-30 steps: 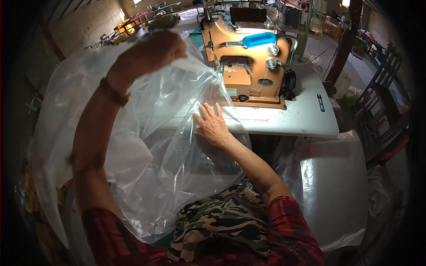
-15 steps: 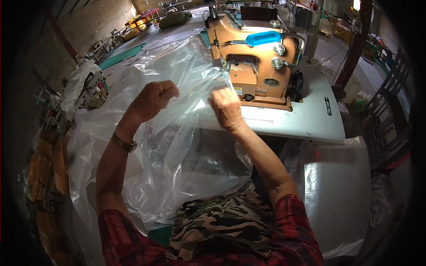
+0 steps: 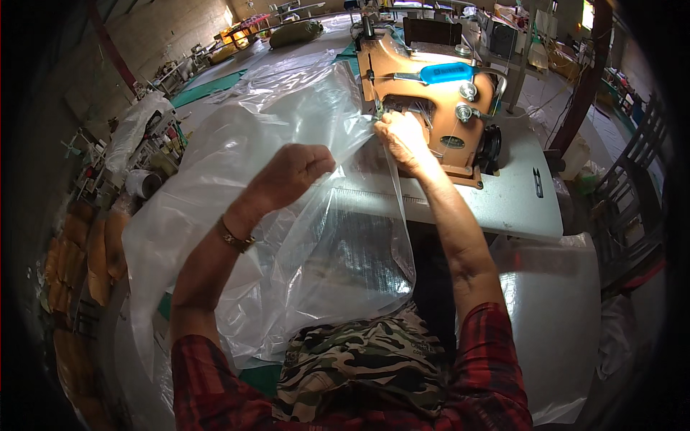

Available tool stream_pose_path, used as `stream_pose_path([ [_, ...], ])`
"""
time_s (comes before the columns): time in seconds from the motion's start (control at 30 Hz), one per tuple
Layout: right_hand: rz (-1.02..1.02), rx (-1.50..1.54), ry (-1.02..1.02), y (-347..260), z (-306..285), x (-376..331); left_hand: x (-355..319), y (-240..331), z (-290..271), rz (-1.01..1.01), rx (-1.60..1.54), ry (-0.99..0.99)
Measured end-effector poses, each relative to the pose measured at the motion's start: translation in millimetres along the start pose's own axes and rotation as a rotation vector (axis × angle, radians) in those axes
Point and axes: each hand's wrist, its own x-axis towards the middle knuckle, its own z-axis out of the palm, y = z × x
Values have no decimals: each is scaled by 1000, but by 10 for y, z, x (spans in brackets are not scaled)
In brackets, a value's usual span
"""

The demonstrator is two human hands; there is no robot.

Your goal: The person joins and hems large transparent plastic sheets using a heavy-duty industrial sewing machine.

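Left hand [image 3: 291,172] pinched the clear plastic sheet [image 3: 237,165] taut — right hand [image 3: 402,136], fingers closed on its edge, fed it squarely (centre frame) under the orange sewing machine [image 3: 438,100].

Two hands, left [image 3: 291,172] and right [image 3: 402,136]; one clear plastic sheet [image 3: 287,215]; one orange sewing machine [image 3: 431,93]; one table [image 3: 517,208].
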Motion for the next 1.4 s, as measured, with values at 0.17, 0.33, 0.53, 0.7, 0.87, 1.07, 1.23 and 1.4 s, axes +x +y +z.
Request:
stream_pose_path([
  [0.17,89,-49,-58,4,-74,-228,-202,-75,670,-167,-529,77],
  [0.33,313,30,49,-795,-501,-896,-560,-440,1133,-222,-942,180],
  [0.53,487,85,-59,-1402,-492,-1729,-645,-508,1397,-211,-889,242],
  [0.7,492,263,-49,-1631,-462,-1667,-599,-491,1401,-236,-956,222],
  [0.87,399,626,-93,-1861,-831,-1077,-568,-474,1336,-181,-967,214],
  [1.07,338,677,-234,-1928,-783,-986,-555,-387,1246,-197,-806,202],
  [1.23,263,660,-181,-1972,-739,-980,-565,-391,1242,-180,-741,207],
  [1.4,216,626,-214,-2043,-715,-936,-557,-432,1245,-126,-693,271],
])
